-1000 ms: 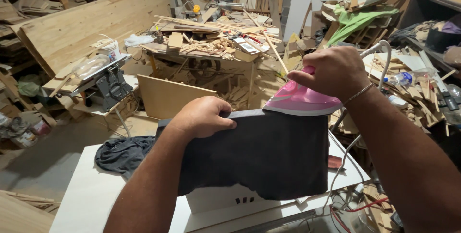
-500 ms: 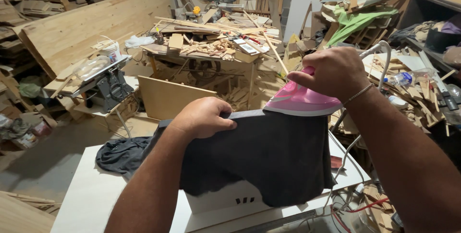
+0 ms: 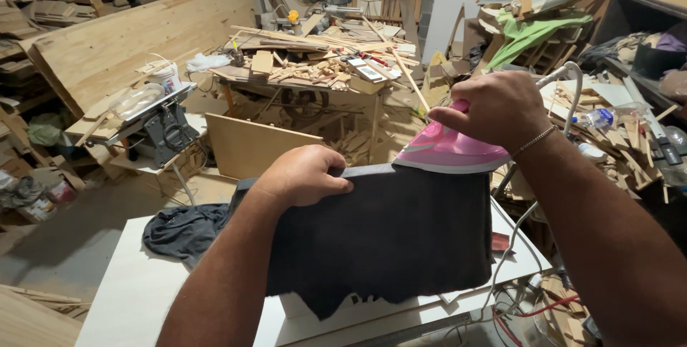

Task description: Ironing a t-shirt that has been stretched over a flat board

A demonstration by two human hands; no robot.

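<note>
My right hand (image 3: pixel 496 109) grips the handle of a pink clothes iron (image 3: pixel 447 152), whose sole rests on the top right edge of an upright panel covered in dark grey fabric (image 3: pixel 390 236). My left hand (image 3: pixel 304 174) presses on the panel's top left edge, fingers curled over the fabric. The fabric hangs down the near face with a ragged lower edge. The panel stands on a white board (image 3: pixel 136 293).
A crumpled dark cloth (image 3: pixel 182 231) lies on the white board at left. The iron's white cord (image 3: pixel 522 225) runs down at right. Behind are a cluttered workbench with wood scraps (image 3: pixel 322 68), a table saw (image 3: pixel 161 121), leaning plywood sheets (image 3: pixel 247 145) and piles of offcuts.
Both hands and the iron stay almost in place; the iron has shifted only slightly along the top edge.
</note>
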